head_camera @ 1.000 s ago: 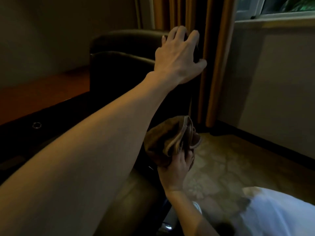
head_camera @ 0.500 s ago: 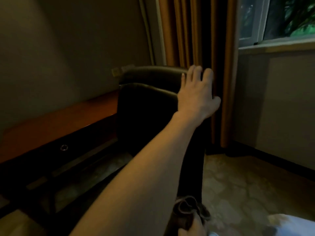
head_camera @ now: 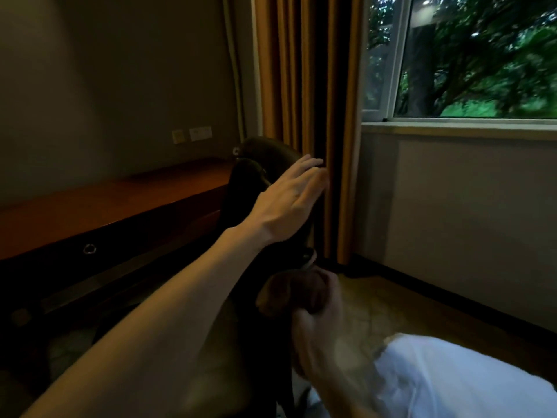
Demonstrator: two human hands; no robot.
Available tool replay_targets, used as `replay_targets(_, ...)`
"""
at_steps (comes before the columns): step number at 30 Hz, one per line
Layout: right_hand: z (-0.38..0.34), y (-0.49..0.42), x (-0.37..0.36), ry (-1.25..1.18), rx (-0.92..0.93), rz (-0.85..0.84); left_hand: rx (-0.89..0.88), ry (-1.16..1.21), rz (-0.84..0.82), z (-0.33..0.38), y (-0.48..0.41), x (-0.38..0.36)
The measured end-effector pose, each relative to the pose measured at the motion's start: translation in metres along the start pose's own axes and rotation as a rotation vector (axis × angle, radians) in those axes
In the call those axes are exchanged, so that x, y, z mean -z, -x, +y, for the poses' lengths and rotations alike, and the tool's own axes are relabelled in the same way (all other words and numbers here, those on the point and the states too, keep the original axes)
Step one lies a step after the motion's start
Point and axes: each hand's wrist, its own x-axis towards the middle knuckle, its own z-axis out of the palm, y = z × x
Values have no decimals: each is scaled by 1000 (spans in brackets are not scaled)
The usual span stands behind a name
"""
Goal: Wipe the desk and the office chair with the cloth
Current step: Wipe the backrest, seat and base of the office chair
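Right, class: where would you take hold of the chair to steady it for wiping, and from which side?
I'd grip the chair by the top edge of its backrest, coming from above: that padded rim is rounded, upright and free. The left hand is open beside it; the right hand holds the cloth.

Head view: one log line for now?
left hand open at dark leather office chair back | right hand grips brown cloth below

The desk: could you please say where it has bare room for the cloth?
The desk top is bare wood from wall to front edge, left of the office chair. Crowded at the chair: left hand there, right hand gripping the cloth.
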Motion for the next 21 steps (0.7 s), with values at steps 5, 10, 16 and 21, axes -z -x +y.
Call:
replay_targets(5, -7, 76, -30, 69, 178, -99, -93, 237, 105, 20, 72, 20)
replay_targets(10, -47, 153, -44, 131, 162, -290, -161, 17, 268, 36, 159, 53)
replay_targets(16, -81, 220, -47, 394, 263, -758, 21, -431, 399, 44, 259, 88)
replay_targets(21, -76, 246, -25, 572, 282, -903, 423, -426, 418, 39, 303, 129)
